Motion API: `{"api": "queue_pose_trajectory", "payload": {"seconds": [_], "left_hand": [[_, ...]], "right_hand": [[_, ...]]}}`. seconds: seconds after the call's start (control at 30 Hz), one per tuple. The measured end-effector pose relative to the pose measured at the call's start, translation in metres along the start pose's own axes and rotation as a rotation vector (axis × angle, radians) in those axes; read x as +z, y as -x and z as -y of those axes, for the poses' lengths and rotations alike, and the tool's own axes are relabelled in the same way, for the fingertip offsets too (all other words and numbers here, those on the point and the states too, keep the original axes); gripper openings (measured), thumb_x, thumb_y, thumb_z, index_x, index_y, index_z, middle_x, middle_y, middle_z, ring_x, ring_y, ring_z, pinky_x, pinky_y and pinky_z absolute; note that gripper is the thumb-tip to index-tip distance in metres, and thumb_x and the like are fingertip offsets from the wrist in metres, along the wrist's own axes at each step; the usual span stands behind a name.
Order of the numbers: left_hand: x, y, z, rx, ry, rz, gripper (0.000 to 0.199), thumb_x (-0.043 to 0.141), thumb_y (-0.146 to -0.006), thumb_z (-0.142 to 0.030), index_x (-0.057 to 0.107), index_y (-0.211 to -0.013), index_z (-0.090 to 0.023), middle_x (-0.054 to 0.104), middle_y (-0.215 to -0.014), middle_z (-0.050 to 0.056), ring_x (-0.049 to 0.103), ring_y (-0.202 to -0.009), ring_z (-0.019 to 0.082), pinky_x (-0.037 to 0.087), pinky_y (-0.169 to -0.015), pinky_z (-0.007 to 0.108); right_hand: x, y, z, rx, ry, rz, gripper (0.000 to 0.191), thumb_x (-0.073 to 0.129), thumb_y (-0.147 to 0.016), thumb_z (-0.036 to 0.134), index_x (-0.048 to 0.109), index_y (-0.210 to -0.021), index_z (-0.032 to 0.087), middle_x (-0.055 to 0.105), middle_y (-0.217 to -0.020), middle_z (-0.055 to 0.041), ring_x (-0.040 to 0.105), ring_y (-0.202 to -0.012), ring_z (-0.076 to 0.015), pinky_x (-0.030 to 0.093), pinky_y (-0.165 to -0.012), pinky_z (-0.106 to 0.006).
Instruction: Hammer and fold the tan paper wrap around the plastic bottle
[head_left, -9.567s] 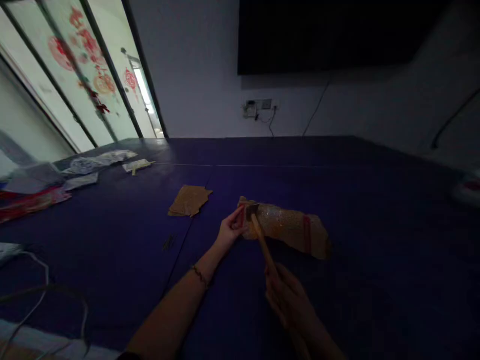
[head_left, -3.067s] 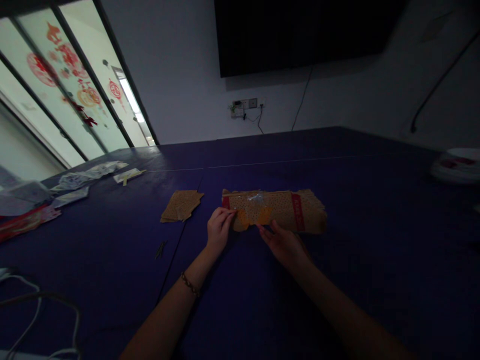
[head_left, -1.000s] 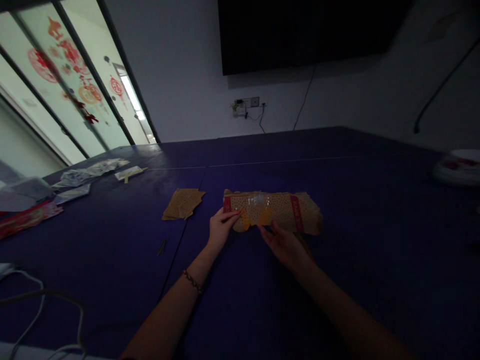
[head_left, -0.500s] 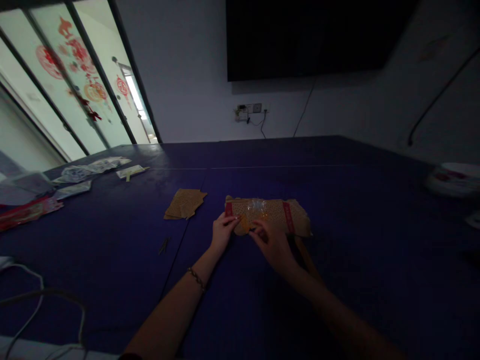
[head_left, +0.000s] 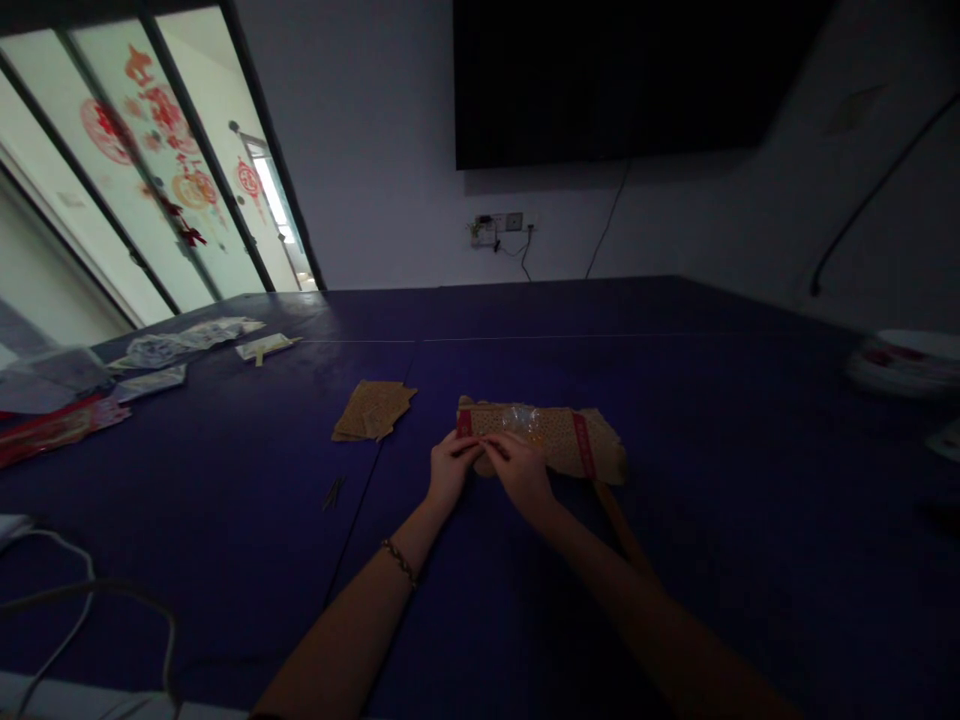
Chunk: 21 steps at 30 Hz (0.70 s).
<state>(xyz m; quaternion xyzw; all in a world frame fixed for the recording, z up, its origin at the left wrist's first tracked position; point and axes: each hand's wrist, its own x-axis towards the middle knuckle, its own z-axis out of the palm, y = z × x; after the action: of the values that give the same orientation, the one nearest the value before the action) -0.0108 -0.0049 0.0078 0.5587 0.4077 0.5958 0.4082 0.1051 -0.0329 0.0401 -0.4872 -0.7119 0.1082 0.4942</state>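
Both of my hands meet at the left part of a tan, dotted cardboard-like piece with red bands. My left hand wears a braided bracelet and pinches at the piece's left front edge. My right hand is also closed, its fingertips touching those of the left. What lies between the fingertips is too small and dark to make out. A rounded brown flap shows just under them. Clear shiny plastic lies on the middle of the piece. A brown strip runs from its right front corner toward my right forearm.
On the purple table a stack of tan cardboard pieces lies to the left, with thin dark sticks in front. Plastic packets are at the far left, white cables at near left. A bowl stands at right.
My right hand has moved left, its fingertips now meeting those of my left hand. They cover the orange-tinted spot that showed between the hands before. The view has shifted slightly.
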Motion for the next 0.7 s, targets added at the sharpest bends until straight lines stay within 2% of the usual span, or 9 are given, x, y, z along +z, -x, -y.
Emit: {"api": "queue_pose_trajectory", "payload": {"seconds": [0.2,0.27,0.33,0.43,0.53,0.6,0.7], "left_hand": [[-0.001,-0.001,0.004,-0.010,0.001,-0.019,0.011,0.067,-0.058,-0.025,0.070,-0.065,-0.017,0.063,-0.074,0.004,0.057,-0.073,0.017,0.045,-0.069,0.028],[-0.002,-0.002,0.004,-0.017,0.008,-0.052,0.011,0.068,-0.057,-0.025,0.070,-0.064,-0.017,0.062,-0.073,0.003,0.057,-0.072,0.016,0.045,-0.068,0.028],[-0.002,-0.002,0.005,-0.019,0.005,-0.084,0.012,0.069,-0.056,-0.026,0.069,-0.063,-0.017,0.062,-0.073,0.002,0.057,-0.071,0.016,0.045,-0.067,0.027],[-0.002,-0.003,0.007,-0.014,-0.006,-0.105,0.011,0.069,-0.056,-0.026,0.069,-0.063,-0.017,0.062,-0.074,0.002,0.057,-0.071,0.015,0.045,-0.067,0.028],[-0.002,-0.003,0.008,-0.008,-0.024,-0.108,0.010,0.069,-0.057,-0.025,0.069,-0.062,-0.017,0.060,-0.071,0.002,0.056,-0.069,0.015,0.045,-0.066,0.028],[-0.002,-0.003,0.008,-0.003,-0.046,-0.107,0.008,0.069,-0.057,-0.024,0.069,-0.060,-0.016,0.059,-0.068,0.001,0.055,-0.067,0.014,0.044,-0.064,0.027],[-0.002,-0.002,0.007,0.001,-0.070,-0.110,0.008,0.069,-0.056,-0.024,0.069,-0.060,-0.017,0.058,-0.067,0.001,0.054,-0.066,0.013,0.044,-0.062,0.026]], "right_hand": [[0.003,-0.001,-0.003,0.123,-0.146,0.038,0.011,0.055,-0.071,0.022,0.064,-0.077,0.024,0.064,-0.075,-0.0021,0.058,-0.072,-0.0187,0.044,-0.073,-0.033],[-0.008,0.000,-0.002,0.188,-0.170,0.044,0.018,0.060,-0.067,0.023,0.063,-0.084,0.023,0.064,-0.074,-0.0019,0.059,-0.068,-0.0186,0.045,-0.070,-0.033],[-0.030,0.008,-0.001,0.245,-0.105,0.080,0.020,0.061,-0.065,0.024,0.063,-0.085,0.020,0.063,-0.071,-0.0027,0.058,-0.063,-0.0187,0.045,-0.065,-0.033],[-0.077,0.040,-0.003,0.329,0.177,0.252,0.010,0.056,-0.069,0.029,0.061,-0.072,0.020,0.062,-0.069,-0.0041,0.059,-0.065,-0.0199,0.043,-0.062,-0.032],[-0.117,0.089,-0.010,0.584,0.547,0.314,0.018,0.053,-0.071,0.035,0.056,-0.073,0.018,0.061,-0.072,-0.0085,0.059,-0.067,-0.0236,0.041,-0.059,-0.033],[-0.130,0.117,-0.016,0.696,0.699,0.382,0.016,0.052,-0.071,0.032,0.053,-0.072,0.016,0.059,-0.073,-0.0109,0.059,-0.064,-0.0239,0.040,-0.055,-0.033],[-0.130,0.137,-0.022,0.693,0.729,0.439,0.007,0.048,-0.071,0.024,0.048,-0.071,0.017,0.059,-0.072,-0.0105,0.060,-0.061,-0.0219,0.039,-0.053,-0.030]]}}
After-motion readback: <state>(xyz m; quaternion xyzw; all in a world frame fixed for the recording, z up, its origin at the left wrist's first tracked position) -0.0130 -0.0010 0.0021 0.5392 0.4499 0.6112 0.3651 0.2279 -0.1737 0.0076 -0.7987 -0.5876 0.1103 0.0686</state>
